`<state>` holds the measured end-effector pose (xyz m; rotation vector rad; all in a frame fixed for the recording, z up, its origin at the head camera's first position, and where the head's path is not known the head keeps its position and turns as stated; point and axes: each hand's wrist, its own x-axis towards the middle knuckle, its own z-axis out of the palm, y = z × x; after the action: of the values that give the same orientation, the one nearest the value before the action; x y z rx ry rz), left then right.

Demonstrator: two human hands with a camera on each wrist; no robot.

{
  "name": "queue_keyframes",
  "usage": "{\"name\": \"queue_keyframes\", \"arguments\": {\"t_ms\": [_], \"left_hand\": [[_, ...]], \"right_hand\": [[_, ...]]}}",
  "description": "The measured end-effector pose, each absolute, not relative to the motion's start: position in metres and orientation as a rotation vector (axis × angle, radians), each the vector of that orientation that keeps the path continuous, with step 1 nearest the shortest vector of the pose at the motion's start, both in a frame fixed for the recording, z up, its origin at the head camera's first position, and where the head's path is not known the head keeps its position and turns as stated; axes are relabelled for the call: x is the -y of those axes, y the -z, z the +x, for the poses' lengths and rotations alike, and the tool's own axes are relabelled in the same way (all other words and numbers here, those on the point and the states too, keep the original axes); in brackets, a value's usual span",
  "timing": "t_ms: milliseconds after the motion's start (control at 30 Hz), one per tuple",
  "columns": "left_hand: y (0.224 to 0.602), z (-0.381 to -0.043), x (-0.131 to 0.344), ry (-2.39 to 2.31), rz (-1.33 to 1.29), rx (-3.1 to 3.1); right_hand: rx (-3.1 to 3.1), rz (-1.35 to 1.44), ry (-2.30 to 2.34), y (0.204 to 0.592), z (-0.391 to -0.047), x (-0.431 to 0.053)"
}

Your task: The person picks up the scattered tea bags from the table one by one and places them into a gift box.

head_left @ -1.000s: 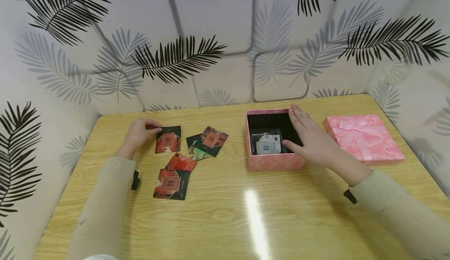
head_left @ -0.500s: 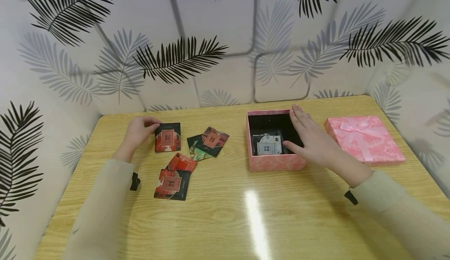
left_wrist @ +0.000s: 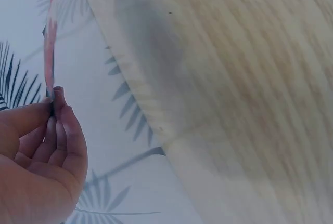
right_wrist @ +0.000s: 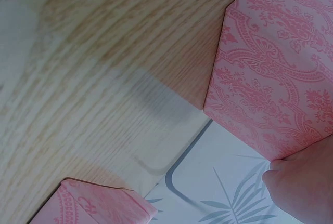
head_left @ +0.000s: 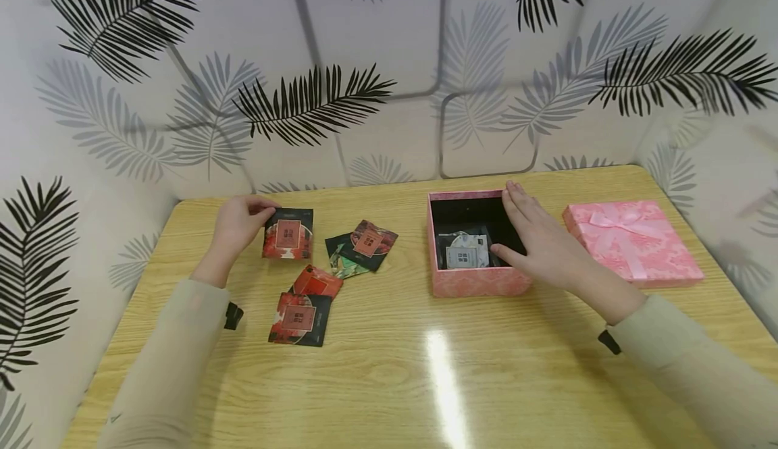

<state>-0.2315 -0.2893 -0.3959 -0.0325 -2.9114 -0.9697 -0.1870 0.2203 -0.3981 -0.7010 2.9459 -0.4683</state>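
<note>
Sachet (head_left: 288,234) pinched in L grip (head_left: 236,227), R grip (head_left: 542,242) w/ straight fingers, on pink box (head_left: 480,283)

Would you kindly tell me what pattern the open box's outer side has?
The box has darker pink floral scrolls on paler pink, clearest in the right wrist view.

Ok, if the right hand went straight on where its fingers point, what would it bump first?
Probably the leafy wall behind the table: the right hand points past the back corner of the pink box. The gap is hard to judge.
</note>
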Motion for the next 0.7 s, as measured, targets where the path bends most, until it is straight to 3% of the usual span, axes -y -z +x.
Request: {"name": "queue_keyframes", "arguments": {"t_ms": [700], "left_hand": [[0.371, -0.234, 0.228, 1.080, -0.182, 2.834]], "right_hand": [[-2.948, -0.718, 0.474, 0.398, -0.187, -0.221]]}}
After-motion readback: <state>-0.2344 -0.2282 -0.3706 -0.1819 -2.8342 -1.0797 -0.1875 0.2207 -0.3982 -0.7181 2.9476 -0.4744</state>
